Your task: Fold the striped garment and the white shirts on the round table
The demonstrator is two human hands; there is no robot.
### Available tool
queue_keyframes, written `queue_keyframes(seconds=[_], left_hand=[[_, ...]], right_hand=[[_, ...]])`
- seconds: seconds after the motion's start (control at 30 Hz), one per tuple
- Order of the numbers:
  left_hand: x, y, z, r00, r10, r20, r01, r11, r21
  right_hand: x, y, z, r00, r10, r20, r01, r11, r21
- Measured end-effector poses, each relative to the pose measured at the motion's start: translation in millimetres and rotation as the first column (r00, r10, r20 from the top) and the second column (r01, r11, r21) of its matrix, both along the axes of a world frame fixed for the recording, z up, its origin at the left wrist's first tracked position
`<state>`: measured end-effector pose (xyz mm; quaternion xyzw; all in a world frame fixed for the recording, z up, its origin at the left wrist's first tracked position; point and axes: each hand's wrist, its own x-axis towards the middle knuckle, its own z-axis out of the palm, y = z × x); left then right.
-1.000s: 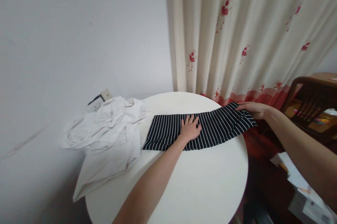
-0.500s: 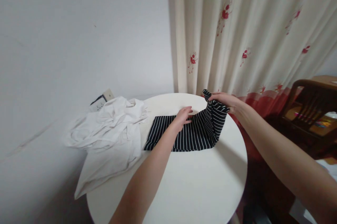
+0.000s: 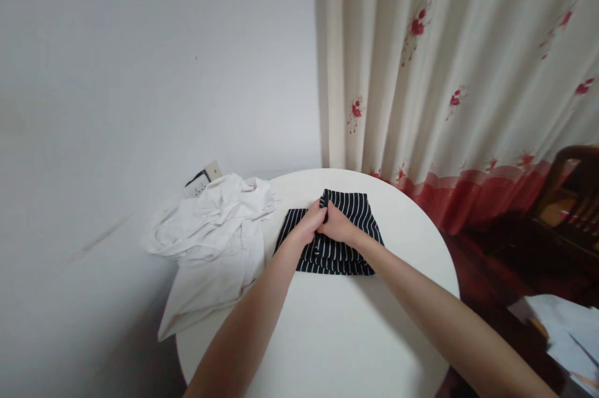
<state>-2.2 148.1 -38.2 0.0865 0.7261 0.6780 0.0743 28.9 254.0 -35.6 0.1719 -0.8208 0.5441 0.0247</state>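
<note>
A black cloth garment with white stripes (image 3: 354, 206) lies on the round white table (image 3: 322, 329), its right part folded over toward the left. My left hand (image 3: 312, 221) and my right hand (image 3: 337, 223) meet at the folded edge, near the middle of the garment. Both hands are closed on the cloth there, with the fingertips partly hidden. The left end of the garment lies flat beneath the fold. What kind of garment it is, I cannot make out.
A crumpled white garment (image 3: 215, 242) lies on the table's left side against the wall. Behind it is a wall socket (image 3: 198, 184). A floral curtain (image 3: 388, 73) hangs behind the table. To the right stand a dark wooden chair (image 3: 555, 179) and some white papers (image 3: 568, 329).
My right hand has carried the garment's right end over to the left, folding it. My left hand has closed on the cloth beside it. The view has shifted slightly.
</note>
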Motion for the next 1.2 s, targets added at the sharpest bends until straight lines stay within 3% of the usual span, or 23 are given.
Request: queue_keyframes(seconds=[0.13, 0.17, 0.23, 0.3, 0.37, 0.43, 0.57, 0.83, 1.0, 1.2], left_hand=[[4.8, -16.3, -22.4, 0.979, 0.133, -0.154, -0.156, 0.977, -0.146], [5.4, -21.2, -24.1, 0.968, 0.154, -0.195, -0.188, 0.968, -0.166], [5.7, -31.3, -23.9, 0.947, 0.158, -0.280, -0.216, 0.957, -0.192], [5.0, -41.6, -21.7, 0.938, 0.136, -0.319, -0.209, 0.956, -0.205], [3.7, -51.8, -21.4, 0.947, 0.131, -0.292, -0.199, 0.956, -0.217], [2.0, -61.8, -24.3, 0.956, 0.155, -0.249, -0.214, 0.949, -0.231], [-2.5, -81.1, -34.3, 0.951, 0.210, -0.228, -0.266, 0.931, -0.250], [-20.7, -106.0, -42.4, 0.968, 0.126, -0.215, -0.196, 0.917, -0.348], [-25.7, -118.5, -42.5, 0.984, 0.073, -0.161, -0.136, 0.893, -0.429], [-23.8, -133.9, -45.0, 0.999, -0.019, -0.043, 0.001, 0.926, -0.378]], right_hand=[[2.3, 16.2, -5.5, 0.977, 0.085, 0.193, -0.062, 0.990, -0.123], [-1.1, 23.5, -4.1, 0.985, 0.055, 0.165, -0.032, 0.990, -0.137], [-12.9, 40.4, -1.7, 0.991, -0.131, -0.009, 0.129, 0.984, -0.122], [-28.8, 57.8, -3.5, 0.927, -0.318, -0.199, 0.315, 0.948, -0.050], [-44.6, 72.0, -11.2, 0.895, -0.364, -0.257, 0.390, 0.919, 0.057], [-56.9, 80.9, -23.2, 0.921, -0.325, -0.214, 0.358, 0.923, 0.139], [-69.6, 83.6, -47.8, 0.958, -0.256, -0.128, 0.277, 0.943, 0.182], [-75.5, 75.7, -68.9, 0.935, -0.342, -0.098, 0.356, 0.893, 0.276], [-72.1, 73.8, -71.2, 0.917, -0.367, -0.157, 0.399, 0.869, 0.294], [-56.9, 70.9, -62.6, 0.887, -0.354, -0.296, 0.438, 0.849, 0.296]])
